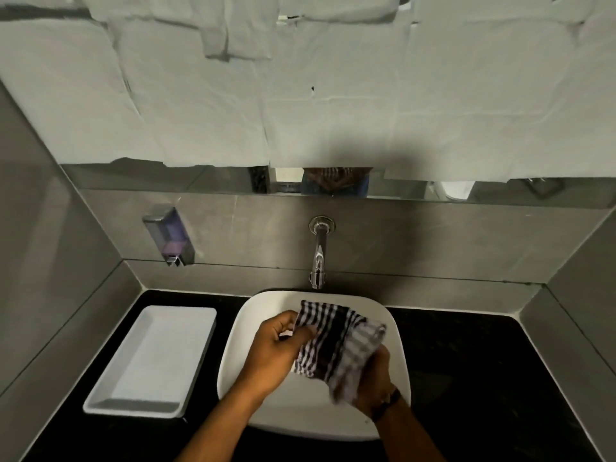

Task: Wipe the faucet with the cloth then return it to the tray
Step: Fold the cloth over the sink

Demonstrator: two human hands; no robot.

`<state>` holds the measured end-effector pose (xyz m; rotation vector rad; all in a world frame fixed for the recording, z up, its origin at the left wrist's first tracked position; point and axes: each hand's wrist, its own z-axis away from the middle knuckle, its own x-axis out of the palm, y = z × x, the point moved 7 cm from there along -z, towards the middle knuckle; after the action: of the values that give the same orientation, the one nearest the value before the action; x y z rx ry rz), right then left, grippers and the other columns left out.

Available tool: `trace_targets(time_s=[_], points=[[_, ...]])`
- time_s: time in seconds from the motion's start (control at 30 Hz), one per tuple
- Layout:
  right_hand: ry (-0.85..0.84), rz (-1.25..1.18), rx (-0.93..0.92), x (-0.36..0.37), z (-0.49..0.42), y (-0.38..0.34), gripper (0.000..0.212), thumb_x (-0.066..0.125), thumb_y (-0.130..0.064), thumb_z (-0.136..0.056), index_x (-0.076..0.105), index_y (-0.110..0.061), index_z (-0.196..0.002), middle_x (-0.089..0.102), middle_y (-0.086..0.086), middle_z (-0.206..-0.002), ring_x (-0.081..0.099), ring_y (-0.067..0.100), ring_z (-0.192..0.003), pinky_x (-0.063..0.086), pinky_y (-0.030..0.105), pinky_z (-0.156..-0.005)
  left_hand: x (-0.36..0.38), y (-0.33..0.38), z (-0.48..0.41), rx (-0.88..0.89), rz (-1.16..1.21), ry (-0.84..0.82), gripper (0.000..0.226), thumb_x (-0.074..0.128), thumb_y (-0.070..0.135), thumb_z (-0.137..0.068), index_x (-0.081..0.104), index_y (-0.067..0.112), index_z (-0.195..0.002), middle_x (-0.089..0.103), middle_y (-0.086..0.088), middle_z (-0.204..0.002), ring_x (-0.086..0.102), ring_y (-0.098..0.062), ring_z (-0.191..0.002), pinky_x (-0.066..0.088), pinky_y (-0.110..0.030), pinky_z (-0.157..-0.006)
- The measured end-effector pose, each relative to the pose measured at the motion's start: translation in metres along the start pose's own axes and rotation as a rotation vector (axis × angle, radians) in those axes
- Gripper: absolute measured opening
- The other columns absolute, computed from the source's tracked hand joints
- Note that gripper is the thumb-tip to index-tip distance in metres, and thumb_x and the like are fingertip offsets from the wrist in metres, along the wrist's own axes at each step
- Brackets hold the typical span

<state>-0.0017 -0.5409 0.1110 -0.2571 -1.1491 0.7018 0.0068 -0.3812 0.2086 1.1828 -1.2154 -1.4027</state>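
A black-and-white striped cloth (333, 345) is held over the white basin (233, 348) by both hands. My left hand (276, 351) pinches its left edge, and my right hand (376, 381) grips its lower right part from underneath. The chrome faucet (318, 258) juts from the grey wall just above the basin, a short way beyond the cloth and untouched. A white rectangular tray (153, 358) lies on the black counter left of the basin, with nothing in it.
A soap dispenser (170, 236) hangs on the wall left of the faucet. White paper sheets (300, 95) cover the mirror above. Grey tiled side walls close in the black counter (483, 378) on both sides.
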Motion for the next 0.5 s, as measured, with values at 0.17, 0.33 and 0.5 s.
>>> trace_targets(time_s=[0.17, 0.33, 0.5], points=[[-0.143, -0.200, 0.137, 0.012, 0.007, 0.010, 0.061, 0.079, -0.034, -0.072, 0.070, -0.009, -0.127, 0.068, 0.021, -0.130, 0.066, 0.044, -0.116, 0.051, 0.059, -0.098, -0.028, -0.009, 0.000, -0.006, 0.023, 0.104, 0.038, 0.072, 0.001, -0.092, 0.059, 0.032, -0.072, 0.058, 0.021, -0.061, 0.056, 0.006, -0.060, 0.045, -0.007, -0.059], [-0.223, -0.097, 0.240, 0.027, -0.015, 0.020, 0.087, 0.054, -0.075, -0.083, 0.055, -0.011, -0.142, 0.050, 0.021, -0.151, 0.045, 0.044, -0.140, 0.039, 0.060, -0.110, -0.075, -0.034, 0.009, -0.050, 0.070, 0.137, 0.030, 0.073, 0.000, -0.091, 0.057, 0.025, -0.092, 0.061, 0.015, -0.089, 0.057, -0.006, -0.094, 0.051, -0.031, -0.086], [-0.048, 0.615, 0.064, 0.050, -0.054, 0.040, 0.037, 0.063, -0.045, -0.094, 0.073, -0.020, -0.119, 0.075, 0.012, -0.120, 0.073, 0.032, -0.108, 0.062, 0.044, -0.082, -0.131, -0.057, 0.012, -0.116, 0.104, 0.041, 0.055, 0.064, -0.002, -0.096, 0.064, 0.036, -0.135, 0.066, 0.005, -0.140, 0.062, -0.021, -0.131, 0.057, -0.047, -0.103]])
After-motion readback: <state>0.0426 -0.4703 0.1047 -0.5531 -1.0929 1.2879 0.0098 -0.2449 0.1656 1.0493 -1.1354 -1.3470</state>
